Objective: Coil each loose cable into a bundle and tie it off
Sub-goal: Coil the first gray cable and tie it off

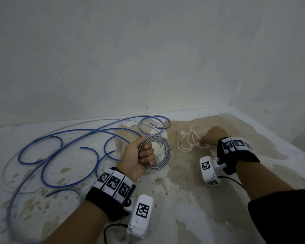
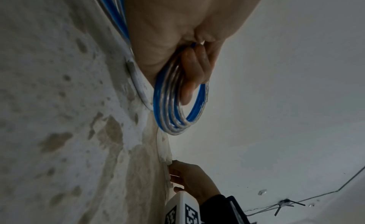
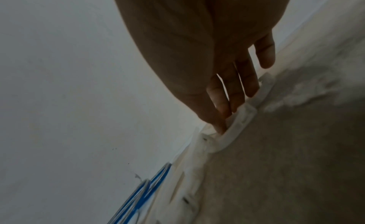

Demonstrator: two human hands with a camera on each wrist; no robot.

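Stained white floor [image 1: 192, 199] meets a bare wall. Left hand [image 1: 139, 155] grips the coiled cable [image 1: 163, 152], fingers curled through its loops. Right hand [image 1: 214, 136] reaches into the white cable ties [image 1: 187, 143], fingertips [image 3: 221, 125] touching one; pinch unconfirmed. Loose blue cables [image 1: 60, 152] sprawl left. Judgement: the coil looks light and springy; hold across all loops.

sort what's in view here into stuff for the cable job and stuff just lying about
For the job:
- coiled cable, gripped by left hand
- white ties, touched by right hand
- loose blue cables

Lying about:
- stained floor
- wall
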